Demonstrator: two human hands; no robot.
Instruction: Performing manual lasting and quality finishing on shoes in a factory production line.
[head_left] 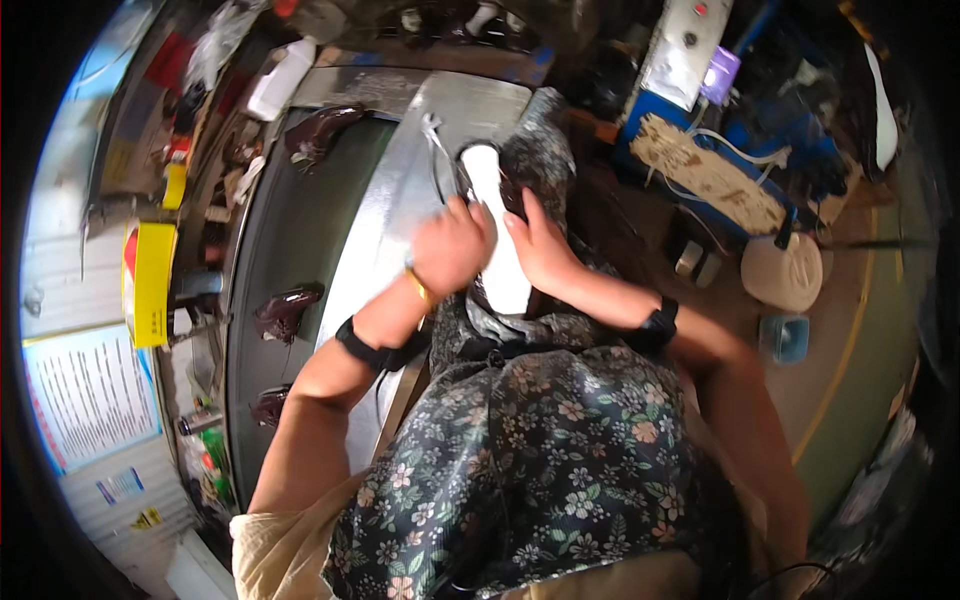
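Observation:
A dark brown shoe (511,192) lies sole side up over my lap, its white bottom (501,262) facing me and its narrower end pointing away. My right hand (543,248) grips it along the right side, thumb over the white surface. At its left edge, my left hand (452,247) is curled closed and slightly blurred; what its fingers pinch is hidden. Just beyond that hand, a slim silver metal tool (433,130) lies on the metal bench top (465,100). Whether the hand touches the tool is unclear.
Left of the bench runs a dark green belt (345,200) carrying several dark brown shoes (285,312). Shelves with a yellow box (152,285) and a white bottle (281,80) stand farther left. At right are a blue-framed machine (655,165), a round beige container (783,270) and a blue tub (785,338).

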